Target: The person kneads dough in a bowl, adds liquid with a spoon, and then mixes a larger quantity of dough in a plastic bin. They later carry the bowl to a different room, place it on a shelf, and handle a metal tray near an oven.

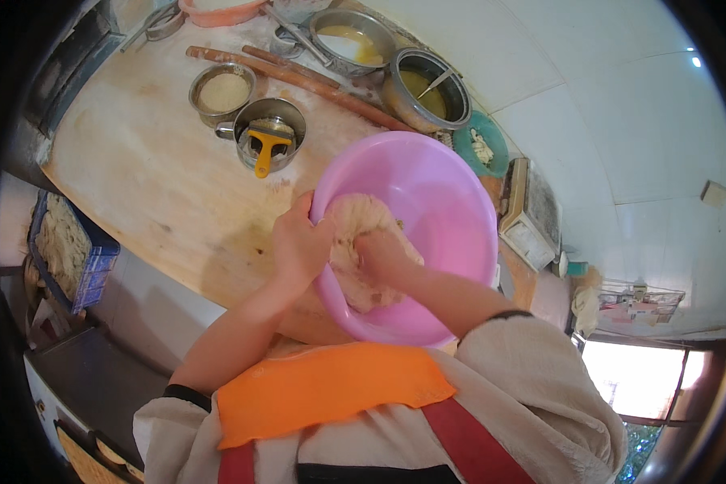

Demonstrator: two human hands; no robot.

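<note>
Broadly, a flat, pale wooden table (145, 173), dusted with white powder, spreads out beside and beyond a round, smooth pink plastic bowl (452, 218), whose left side holds a soft, lumpy mass of beige dough (365, 211). Clamped on the bowl's left rim is the left hand (300, 246), while the right hand (385, 260) is sunk into the dough, its buried fingers leaving me unable to tell whether they are together or apart. Farther off stands a shiny, round metal mug (295, 129), with a flat yellow scraper (268, 145) resting inside.

Beige slvs (544, 371) w/ blk cuffs (187, 396), orange panel (331, 387), red strips (480, 440).
</note>
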